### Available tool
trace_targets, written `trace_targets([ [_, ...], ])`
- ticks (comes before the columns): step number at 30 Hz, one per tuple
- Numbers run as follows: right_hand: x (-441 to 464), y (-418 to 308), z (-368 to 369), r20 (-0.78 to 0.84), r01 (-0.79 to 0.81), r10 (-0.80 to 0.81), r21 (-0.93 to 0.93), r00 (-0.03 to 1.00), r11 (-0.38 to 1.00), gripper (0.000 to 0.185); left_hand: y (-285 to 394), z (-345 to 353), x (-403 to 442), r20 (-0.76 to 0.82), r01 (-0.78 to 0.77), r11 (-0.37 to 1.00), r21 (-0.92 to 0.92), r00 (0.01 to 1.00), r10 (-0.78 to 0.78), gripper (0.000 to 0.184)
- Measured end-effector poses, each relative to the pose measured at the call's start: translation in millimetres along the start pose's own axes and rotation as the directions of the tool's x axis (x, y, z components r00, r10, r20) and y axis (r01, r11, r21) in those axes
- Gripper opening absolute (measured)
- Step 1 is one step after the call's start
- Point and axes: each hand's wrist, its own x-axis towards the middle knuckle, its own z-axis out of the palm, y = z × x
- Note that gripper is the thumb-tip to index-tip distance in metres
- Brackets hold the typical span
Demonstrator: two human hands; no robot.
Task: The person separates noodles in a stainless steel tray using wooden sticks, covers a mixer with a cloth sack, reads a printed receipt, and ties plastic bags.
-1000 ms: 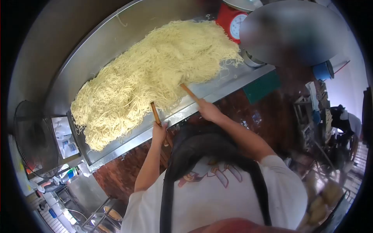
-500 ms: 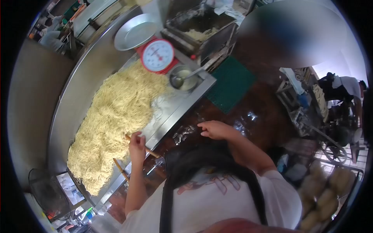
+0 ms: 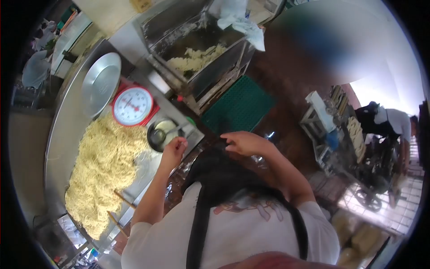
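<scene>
My left hand is beside a dark pot that holds a pale liquid and a ladle; its fingers are curled in, with nothing visible in them. My right hand hangs empty in front of my apron, fingers loosely apart and pointing left. A large heap of yellow noodles lies on the metal table. Two wooden sticks rest with their tips at the heap's lower edge. Behind the pot stands a red scale with a white dial, next to a round metal pan.
A metal trough with pale dough pieces and a cloth on its edge stands ahead. A green mat lies on the wet floor. At right, a co-worker bends near equipment. A blurred round shape covers the upper right.
Both sticks have been let go and lie at the noodles. The view has turned rightward toward the scale and pot. My left hand has moved from the sticks to beside the pot.
</scene>
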Motion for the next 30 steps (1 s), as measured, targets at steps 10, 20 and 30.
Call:
trace_targets([
  [10,-62,190,-201,-0.279,-0.423,0.455,0.167,0.846,0.890,0.049,166,126,474,-0.179,-0.128,0.951,-0.281,0.981,0.079,0.057],
  [20,-11,302,-373,-0.035,-0.450,0.454,0.085,0.891,0.889,0.053,240,194,750,-0.449,0.175,0.876,0.449,0.892,0.052,0.068],
  [30,170,328,-515,-0.296,0.397,-0.469,-0.273,0.832,0.876,0.078,421,235,480,0.051,-0.187,0.940,-0.285,0.976,0.210,0.031],
])
